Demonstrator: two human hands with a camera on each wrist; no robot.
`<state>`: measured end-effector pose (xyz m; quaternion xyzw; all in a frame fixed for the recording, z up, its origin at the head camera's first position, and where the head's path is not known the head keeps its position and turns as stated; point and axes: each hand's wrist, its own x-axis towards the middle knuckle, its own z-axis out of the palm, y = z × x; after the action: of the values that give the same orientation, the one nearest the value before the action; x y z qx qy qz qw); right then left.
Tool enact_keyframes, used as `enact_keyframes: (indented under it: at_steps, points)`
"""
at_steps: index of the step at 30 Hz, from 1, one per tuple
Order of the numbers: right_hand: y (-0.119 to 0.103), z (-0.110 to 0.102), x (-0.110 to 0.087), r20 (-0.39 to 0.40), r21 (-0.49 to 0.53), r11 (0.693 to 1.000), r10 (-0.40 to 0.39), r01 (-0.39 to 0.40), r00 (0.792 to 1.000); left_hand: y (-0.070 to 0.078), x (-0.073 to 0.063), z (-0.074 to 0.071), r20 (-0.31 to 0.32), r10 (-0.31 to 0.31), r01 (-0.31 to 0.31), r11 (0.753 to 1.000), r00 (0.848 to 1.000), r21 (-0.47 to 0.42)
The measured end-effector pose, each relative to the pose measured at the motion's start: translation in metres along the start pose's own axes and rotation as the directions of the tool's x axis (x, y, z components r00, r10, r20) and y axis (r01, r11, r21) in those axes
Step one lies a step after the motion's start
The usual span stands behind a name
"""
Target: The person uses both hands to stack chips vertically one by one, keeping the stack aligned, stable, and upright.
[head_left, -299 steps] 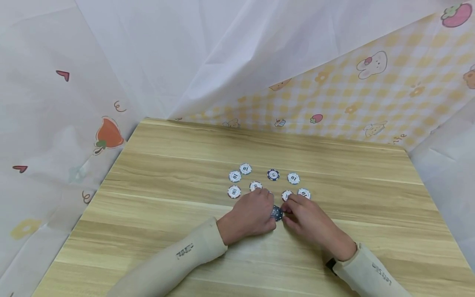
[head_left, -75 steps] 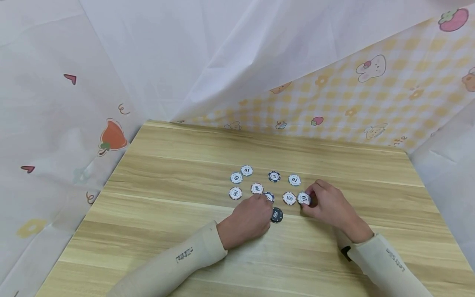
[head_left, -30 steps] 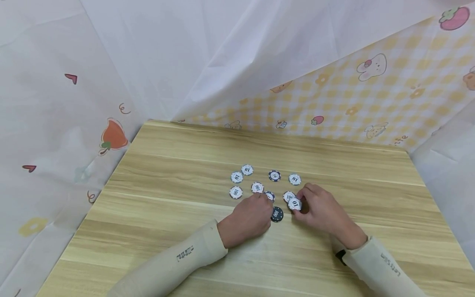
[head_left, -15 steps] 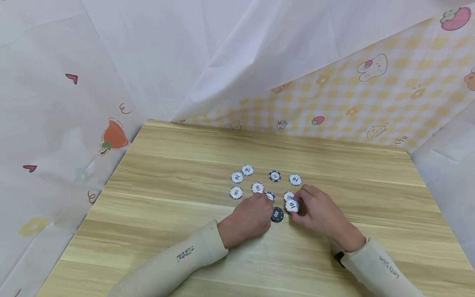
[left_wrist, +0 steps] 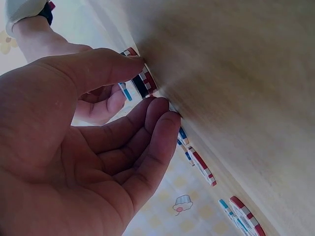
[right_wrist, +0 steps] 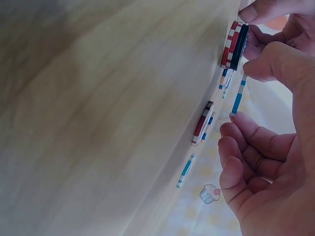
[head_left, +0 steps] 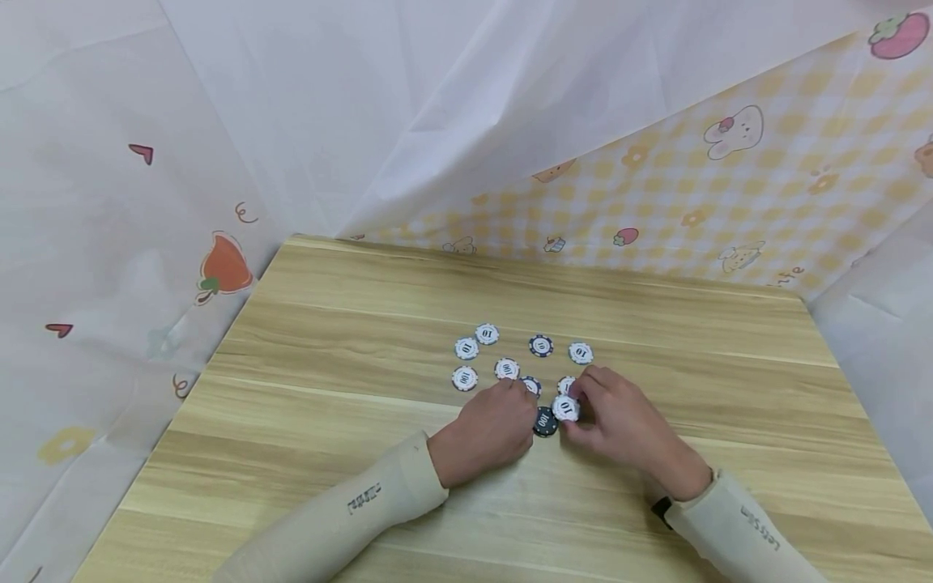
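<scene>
My left hand [head_left: 484, 429] holds the side of a short stack of poker chips, with a black 100 chip [head_left: 545, 421] on top. In the right wrist view the stack [right_wrist: 235, 46] shows red-and-white chips beneath the black one. Between thumb and fingertips, my right hand [head_left: 619, 417] pinches a light-blue-and-white 10 chip [head_left: 564, 408] by its edges. That chip is off the table, just right of the stack, and partly hides a red-and-white chip [head_left: 566, 385] behind it. A dark blue chip [head_left: 530, 387] lies by my left knuckles, partly covered.
Several more chips lie flat beyond my hands: a 100 chip [head_left: 465, 378], a second 100 chip [head_left: 507, 369], light blue 10 chips [head_left: 487, 334] and a dark blue 10 chip [head_left: 541, 346]. Printed sheets [head_left: 685, 202] enclose the wooden table [head_left: 350, 324].
Ten seconds ago both hands were at the black chip. My right hand then took the 10 chip at the right and carried it left to the stack. My left hand has stayed there.
</scene>
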<state>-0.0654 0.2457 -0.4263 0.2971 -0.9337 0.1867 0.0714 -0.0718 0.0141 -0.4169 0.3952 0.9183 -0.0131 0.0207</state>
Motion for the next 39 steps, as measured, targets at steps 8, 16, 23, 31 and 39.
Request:
enact_keyframes:
  at_steps: [8,16,23,31,39]
  points:
    - [-0.004,0.003,0.001,0.013,-0.004,1.0,-0.003,0.003,1.0,0.0,0.0,0.001,-0.015,0.003,-0.003,1.0,1.0,0.002]
    - [-0.007,0.005,0.003,-0.005,-0.004,0.999,-0.041,0.041,0.999,0.0,-0.001,0.002,-0.04,0.03,-0.027,0.997,0.999,0.071]
    - [-0.01,0.007,0.004,-0.001,0.01,0.998,-0.058,0.058,0.998,0.0,-0.001,0.001,-0.056,0.031,-0.027,0.997,0.998,0.079]
    - [-0.012,0.009,0.005,0.003,-0.005,0.996,-0.083,0.083,0.997,0.0,-0.001,0.001,-0.047,0.027,-0.024,0.997,0.999,0.067]
    - [-0.017,0.009,0.005,0.036,0.005,0.998,-0.062,0.062,0.997,0.0,-0.001,0.002,-0.039,0.02,-0.018,0.998,0.999,0.052]
